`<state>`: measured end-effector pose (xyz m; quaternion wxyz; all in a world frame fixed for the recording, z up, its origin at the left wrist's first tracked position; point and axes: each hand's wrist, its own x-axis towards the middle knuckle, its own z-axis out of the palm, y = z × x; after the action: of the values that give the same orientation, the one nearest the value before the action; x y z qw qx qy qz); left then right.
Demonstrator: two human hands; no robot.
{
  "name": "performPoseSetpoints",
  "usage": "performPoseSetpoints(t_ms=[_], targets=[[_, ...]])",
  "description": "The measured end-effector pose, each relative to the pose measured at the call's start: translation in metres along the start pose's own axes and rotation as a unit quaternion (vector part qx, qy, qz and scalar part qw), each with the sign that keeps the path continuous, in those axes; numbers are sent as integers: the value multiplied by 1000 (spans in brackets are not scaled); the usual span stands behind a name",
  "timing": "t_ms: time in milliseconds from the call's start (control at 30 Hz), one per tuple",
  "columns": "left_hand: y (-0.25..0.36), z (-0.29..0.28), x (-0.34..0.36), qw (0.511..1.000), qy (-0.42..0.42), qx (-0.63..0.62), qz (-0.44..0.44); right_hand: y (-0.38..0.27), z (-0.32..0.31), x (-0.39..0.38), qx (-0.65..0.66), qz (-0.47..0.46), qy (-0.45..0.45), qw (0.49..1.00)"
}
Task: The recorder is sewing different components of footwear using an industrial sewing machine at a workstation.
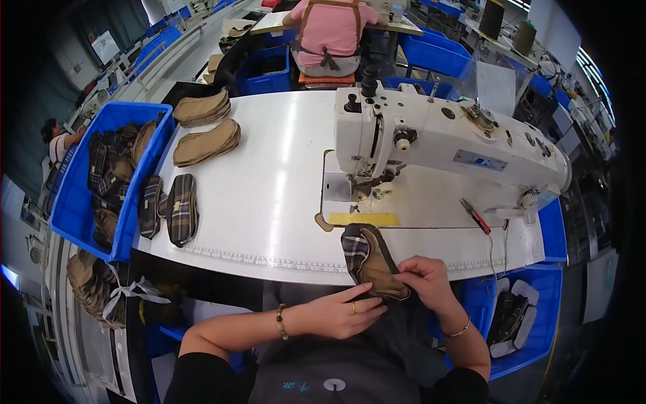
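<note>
Between my hands, at the table's front edge, is a slipper upper (381, 264) with a dark plaid outside and a tan lining turned toward me. My left hand (346, 313) grips its lower left edge, fingers stretched along it. With thumb and forefinger my right hand (425, 281) pinches the right edge. Just beyond the piece stands a white sewing machine (444, 138), its needle area apart from the fabric. Left on the table lie plaid uppers (182, 209) and two stacks of tan sole-shaped pieces (207, 143).
Red-handled thread snips (476, 215) lie right of the needle area. A blue bin (111, 246) of plaid pieces stands at the left, another blue bin (531, 357) at lower right. A tied bundle (94, 286) hangs at lower left. A person in pink (330, 30) sits beyond the table.
</note>
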<state>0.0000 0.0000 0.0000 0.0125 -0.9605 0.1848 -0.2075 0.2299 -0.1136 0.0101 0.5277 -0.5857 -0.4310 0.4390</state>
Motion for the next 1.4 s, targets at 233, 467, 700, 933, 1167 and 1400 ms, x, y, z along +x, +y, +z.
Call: performPoseSetpoints(t_ms=[233,467,700,933,1167,1400], targets=[[-37,-28,-35,978,144,63,-138,-41,-112,-116,-151,-19,301,942],[-163,-79,-102,858,146,114,-479,7,-275,-281,-519,100,449,721],[-285,-87,-195,727,154,181,-645,-37,-141,-103,-551,8,309,775],[-286,-86,-187,671,18,98,-735,-58,-33,23,-544,-243,37,803],[-264,-84,-134,755,42,127,-641,-39,15,109,-533,-440,-143,708],[-298,-80,-199,691,78,123,-708,-20,48,139,-457,-576,-148,661]])
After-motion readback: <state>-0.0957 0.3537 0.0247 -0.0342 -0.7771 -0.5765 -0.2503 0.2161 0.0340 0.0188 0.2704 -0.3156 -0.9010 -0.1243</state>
